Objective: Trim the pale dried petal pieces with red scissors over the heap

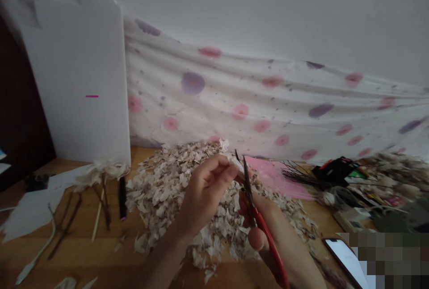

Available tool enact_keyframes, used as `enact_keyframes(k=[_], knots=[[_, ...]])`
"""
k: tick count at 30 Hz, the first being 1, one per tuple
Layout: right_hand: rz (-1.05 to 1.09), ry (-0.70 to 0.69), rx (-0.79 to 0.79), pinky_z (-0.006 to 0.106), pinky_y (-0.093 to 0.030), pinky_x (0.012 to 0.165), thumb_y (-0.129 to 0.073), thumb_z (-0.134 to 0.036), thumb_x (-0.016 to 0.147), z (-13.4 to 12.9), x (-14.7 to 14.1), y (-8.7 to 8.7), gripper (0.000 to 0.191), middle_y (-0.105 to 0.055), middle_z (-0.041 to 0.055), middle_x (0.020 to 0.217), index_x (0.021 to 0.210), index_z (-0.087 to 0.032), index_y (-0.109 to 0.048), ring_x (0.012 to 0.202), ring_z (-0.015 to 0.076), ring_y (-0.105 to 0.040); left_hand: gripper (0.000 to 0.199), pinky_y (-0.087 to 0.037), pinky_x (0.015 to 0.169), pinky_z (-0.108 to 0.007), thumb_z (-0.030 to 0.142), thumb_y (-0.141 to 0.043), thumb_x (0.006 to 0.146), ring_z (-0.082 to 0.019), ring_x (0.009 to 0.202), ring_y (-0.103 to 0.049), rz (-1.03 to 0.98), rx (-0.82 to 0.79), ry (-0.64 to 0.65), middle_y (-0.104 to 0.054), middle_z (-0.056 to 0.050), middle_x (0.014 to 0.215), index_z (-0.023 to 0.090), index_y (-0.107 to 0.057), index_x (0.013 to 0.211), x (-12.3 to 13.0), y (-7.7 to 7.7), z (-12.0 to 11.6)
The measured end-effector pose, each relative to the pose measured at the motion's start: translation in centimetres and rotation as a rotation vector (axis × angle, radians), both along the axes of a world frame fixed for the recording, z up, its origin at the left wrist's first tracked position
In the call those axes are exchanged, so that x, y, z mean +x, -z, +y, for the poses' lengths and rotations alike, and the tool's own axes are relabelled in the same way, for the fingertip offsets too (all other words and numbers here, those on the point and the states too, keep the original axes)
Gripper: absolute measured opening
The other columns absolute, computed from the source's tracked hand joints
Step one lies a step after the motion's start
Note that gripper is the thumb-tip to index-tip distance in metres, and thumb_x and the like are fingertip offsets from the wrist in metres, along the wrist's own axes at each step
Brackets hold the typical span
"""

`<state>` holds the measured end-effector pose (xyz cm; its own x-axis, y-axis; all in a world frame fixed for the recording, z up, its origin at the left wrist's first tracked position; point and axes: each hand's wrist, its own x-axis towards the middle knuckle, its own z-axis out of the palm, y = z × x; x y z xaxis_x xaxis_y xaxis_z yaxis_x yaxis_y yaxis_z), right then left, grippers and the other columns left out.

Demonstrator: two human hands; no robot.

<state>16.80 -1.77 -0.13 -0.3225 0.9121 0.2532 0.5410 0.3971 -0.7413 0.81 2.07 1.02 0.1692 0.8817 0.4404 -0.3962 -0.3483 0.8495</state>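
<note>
My left hand [208, 187] is closed, its thumb and fingers pinching a small whitish petal-like piece [237, 166] above the pile. My right hand [259, 217] grips red-handled scissors [264, 231]. Their dark blades point up and stand slightly apart, just right of the pinched piece. Beneath both hands spreads a large heap of pale, dry petal-like pieces [164, 186] on the wooden table [134, 246].
At the left are a white board [80, 74], a pale flower-like bunch [102, 173], twigs, a black marker [122, 197] and papers. To the right lie a pink sheet [281, 179], dark thin stems, a black pouch [335, 170] and a phone [345, 262]. Spotted cloth [217, 83] hangs behind.
</note>
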Motion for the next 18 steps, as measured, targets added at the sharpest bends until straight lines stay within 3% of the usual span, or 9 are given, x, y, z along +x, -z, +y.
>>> enact_keyframes(k=[7,18], knots=[[-0.019,0.021,-0.049,0.023,-0.021,0.051,-0.023,-0.1,0.063,0.0,-0.1,-0.2,0.083,-0.042,-0.0026,0.064,0.07,-0.018,-0.038,0.057,0.0117,-0.028,0.018,-0.054,0.081,-0.028,0.032,-0.062,0.094,-0.018,0.087,-0.072,-0.054,0.007,0.023,-0.077,-0.005,0.087,0.019,-0.063,0.081,-0.1,-0.1,0.1],[-0.018,0.016,-0.093,0.023,-0.021,0.047,-0.033,-0.101,0.058,-0.1,0.6,-0.2,0.083,-0.037,-0.0036,0.055,0.063,-0.018,-0.039,0.052,0.0101,-0.025,0.018,-0.055,0.083,-0.032,0.035,-0.064,0.092,-0.019,0.083,-0.075,0.001,-0.03,0.108,-0.079,-0.005,0.087,0.02,-0.062,0.082,-1.2,-0.1,0.8]])
